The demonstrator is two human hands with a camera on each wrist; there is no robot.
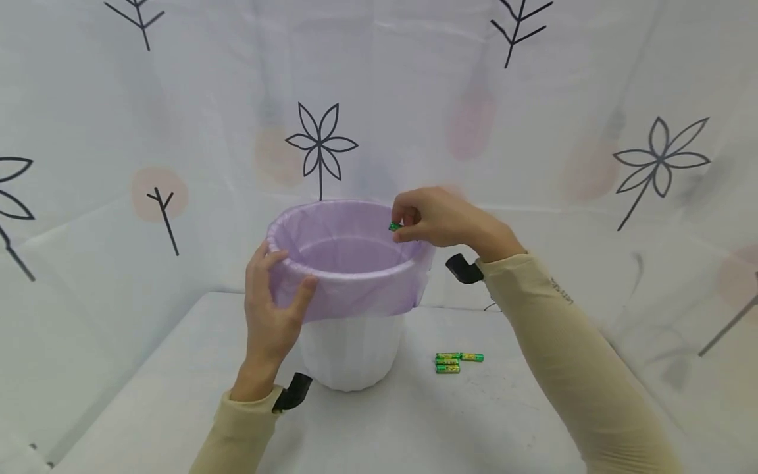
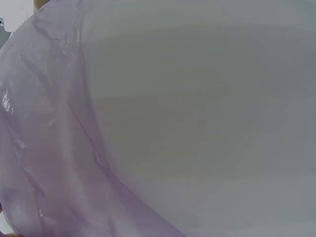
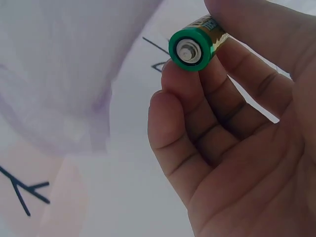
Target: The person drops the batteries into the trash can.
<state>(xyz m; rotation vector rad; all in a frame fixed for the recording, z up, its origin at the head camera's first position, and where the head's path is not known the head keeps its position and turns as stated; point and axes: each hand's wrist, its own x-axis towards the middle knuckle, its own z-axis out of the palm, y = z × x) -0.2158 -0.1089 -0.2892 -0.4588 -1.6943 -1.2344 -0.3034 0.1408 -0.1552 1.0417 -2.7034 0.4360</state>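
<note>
A white trash bin point(image 1: 352, 355) stands on the table, a purple trash bag point(image 1: 355, 296) folded down over its rim. My left hand point(image 1: 269, 316) grips the bin's left side at the bagged rim, thumb on the outer front. Above the right part of the rim, my right hand point(image 1: 441, 220) pinches a green and gold battery point(image 1: 395, 226) between thumb and fingers. In the right wrist view the battery's metal terminal end point(image 3: 188, 51) faces the camera. The left wrist view is filled by the bin wall point(image 2: 207, 123) and the hanging bag edge point(image 2: 49, 138).
Several matching batteries point(image 1: 447, 369) lie grouped on the white table point(image 1: 503, 408), right of the bin. A white cloth backdrop point(image 1: 379, 85) with printed flowers and twigs hangs behind and at the sides.
</note>
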